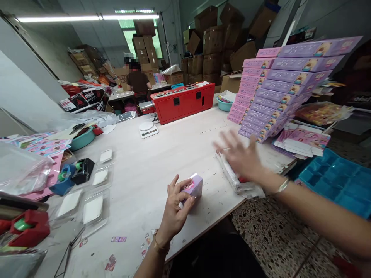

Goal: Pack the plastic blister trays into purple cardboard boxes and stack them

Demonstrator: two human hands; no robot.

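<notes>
A small purple box (197,185) stands on the white table near its front edge. My left hand (177,202) is at the box's left side, its fingertips touching the box and its thumb and index finger brought close together. My right hand (239,154), blurred by motion, is spread over a stack of clear plastic bags (232,179) at the table's right edge. Nothing shows between its fingers. Behind it rise tall stacks of purple boxes (282,96) and pink boxes (246,81).
A red machine (182,102) and a white scale (148,129) stand at the back. Tape dispensers (82,171) and white pads in clear trays (92,209) lie left. A blue compartment tray (339,181) is right. A person (139,81) sits farther back.
</notes>
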